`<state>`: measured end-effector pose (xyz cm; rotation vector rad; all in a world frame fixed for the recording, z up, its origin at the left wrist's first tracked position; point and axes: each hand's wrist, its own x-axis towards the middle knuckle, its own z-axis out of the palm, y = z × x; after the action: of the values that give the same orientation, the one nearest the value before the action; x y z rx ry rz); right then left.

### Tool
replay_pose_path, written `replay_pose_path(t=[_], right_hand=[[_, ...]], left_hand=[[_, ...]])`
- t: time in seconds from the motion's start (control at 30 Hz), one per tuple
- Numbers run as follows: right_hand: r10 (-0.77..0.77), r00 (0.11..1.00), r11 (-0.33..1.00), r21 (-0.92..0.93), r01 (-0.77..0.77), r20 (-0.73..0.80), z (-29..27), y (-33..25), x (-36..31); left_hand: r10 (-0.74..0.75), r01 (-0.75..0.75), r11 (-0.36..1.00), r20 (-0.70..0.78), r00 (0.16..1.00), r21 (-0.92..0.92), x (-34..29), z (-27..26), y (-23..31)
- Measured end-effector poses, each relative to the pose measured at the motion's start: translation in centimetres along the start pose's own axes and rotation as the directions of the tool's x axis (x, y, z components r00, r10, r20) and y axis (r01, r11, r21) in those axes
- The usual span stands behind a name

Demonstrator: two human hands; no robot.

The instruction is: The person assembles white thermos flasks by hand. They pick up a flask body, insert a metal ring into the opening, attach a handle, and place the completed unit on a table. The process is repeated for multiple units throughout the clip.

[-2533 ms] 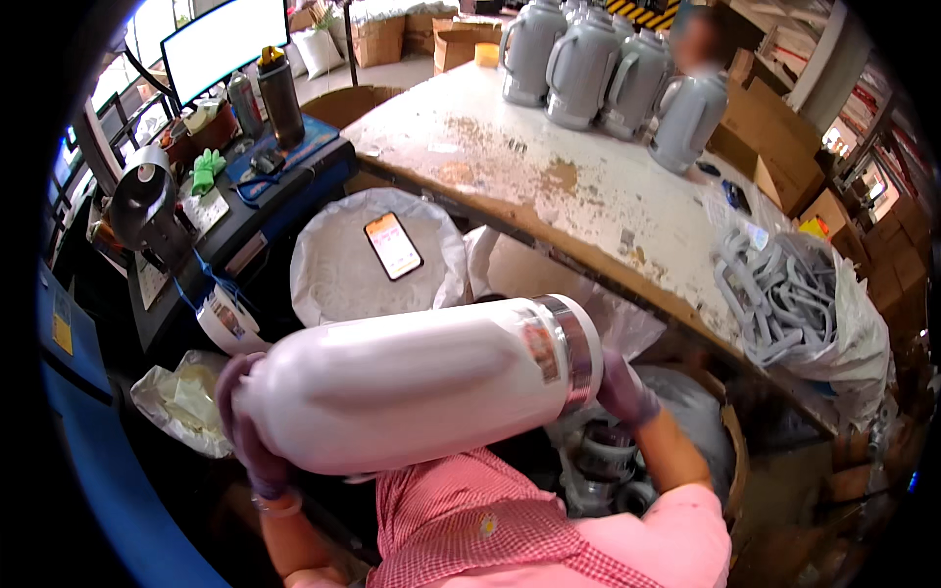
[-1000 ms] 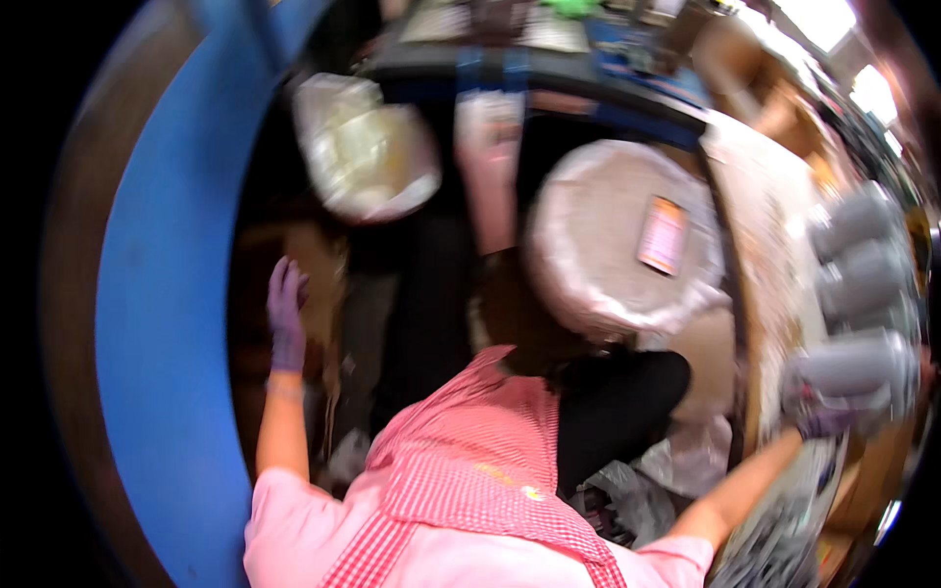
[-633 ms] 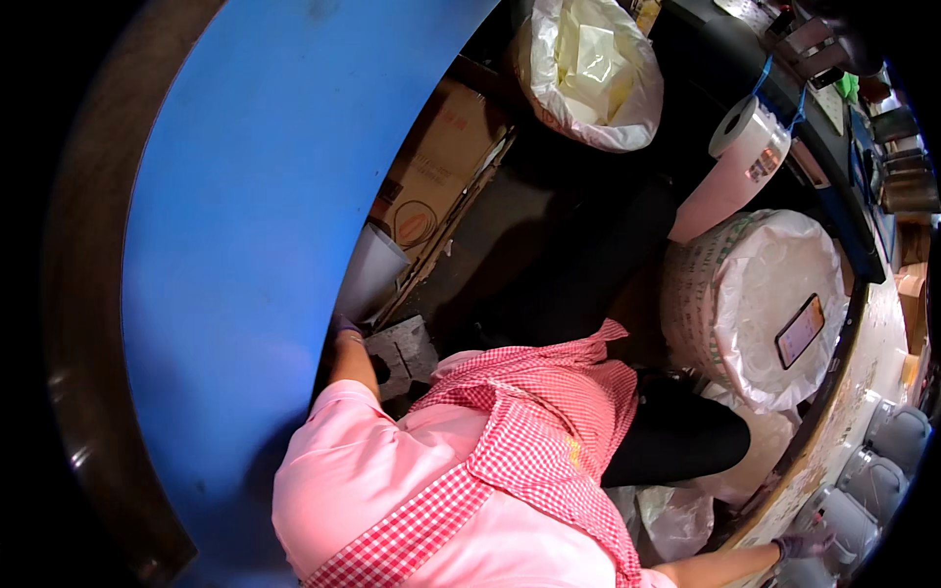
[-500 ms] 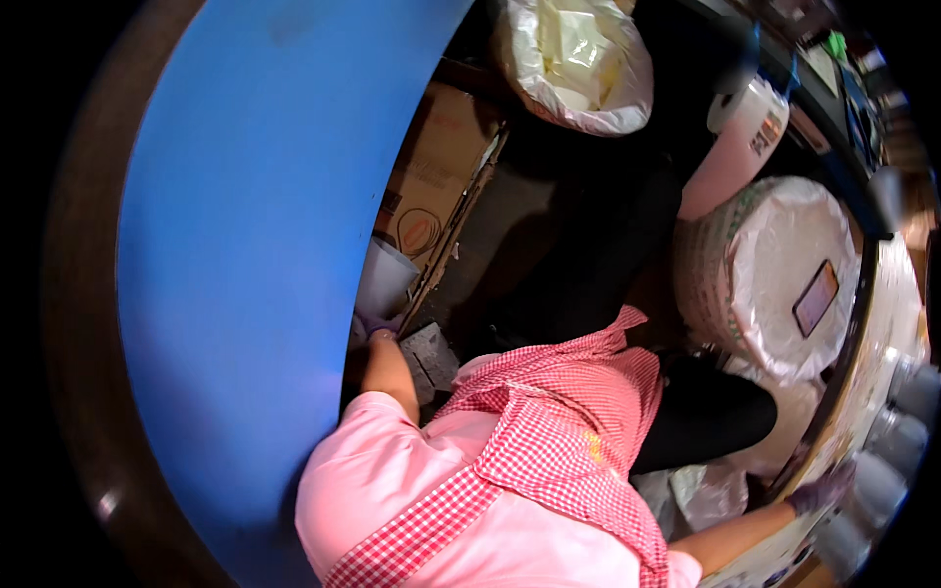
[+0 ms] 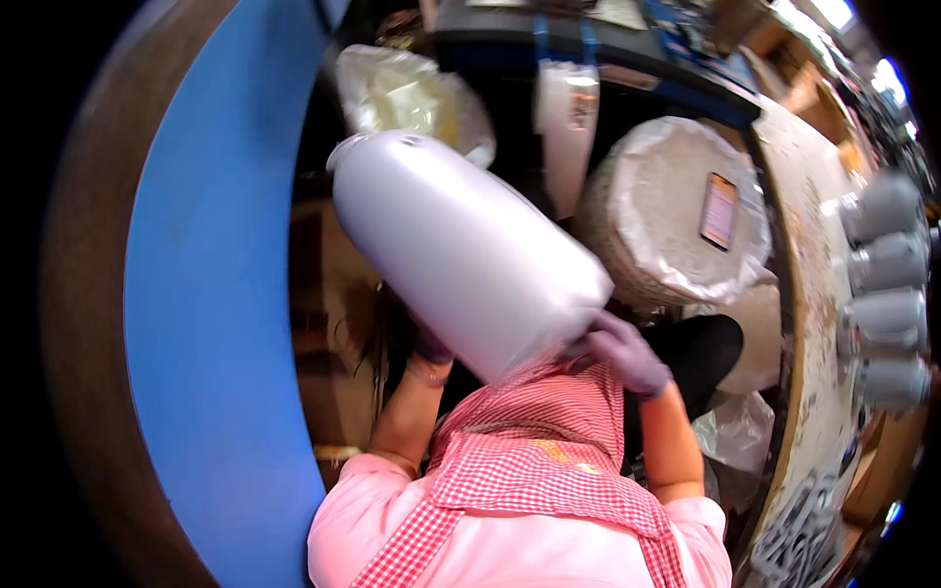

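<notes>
A large pale grey plastic container (image 5: 461, 245) with a rounded shoulder lies tilted in front of my chest, its narrow neck pointing to the upper left. At its near, lower right end, my gloved right hand (image 5: 627, 358) has curled fingers against the rim. My gloved left hand (image 5: 431, 345) holds it from the lower left side, and the container covers most of those fingers. Motion blurs the container somewhat. Its near end meets my red checked apron (image 5: 549, 412).
A long blue surface (image 5: 206, 294) runs along the left. Ahead are a lined bin (image 5: 412, 98) and a round lined drum (image 5: 637, 216) with a phone (image 5: 719, 211) on top. Several grey containers (image 5: 887, 318) stand in a row on the worn right-hand bench (image 5: 809, 255).
My left hand has come up from low beside the cardboard box, and the pale grey container is now raised before me. My right hand has left the bench at right and moved onto it.
</notes>
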<state>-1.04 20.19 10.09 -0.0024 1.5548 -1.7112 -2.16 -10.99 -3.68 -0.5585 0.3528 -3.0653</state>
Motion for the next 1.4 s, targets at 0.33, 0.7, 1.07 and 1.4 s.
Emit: replay_pose_path(t=[0.33,0.7,1.07,1.4], right_hand=[[-0.504,0.858,0.171,-0.963,0.207,0.095,-6.8,4.7,-12.5],[-0.926,0.378,0.136,-0.944,0.302,-0.012,-5.4,-8.0,-18.9],[-0.839,0.543,0.179,-0.926,0.331,0.032,-7.3,-8.2,-16.5],[-0.913,-0.407,0.196,-0.869,-0.455,0.007,-12.0,-16.3,-17.5]], left_hand=[[-0.502,0.536,0.299,-0.347,0.792,0.79,14.7,11.0,-12.3],[-0.921,-0.012,-0.166,-0.151,0.358,0.986,12.6,16.7,-32.1],[-0.91,0.156,-0.125,-0.175,0.375,0.98,11.9,12.7,-31.9],[-0.838,0.423,-0.192,-0.372,0.399,0.886,15.0,12.9,-27.6]])
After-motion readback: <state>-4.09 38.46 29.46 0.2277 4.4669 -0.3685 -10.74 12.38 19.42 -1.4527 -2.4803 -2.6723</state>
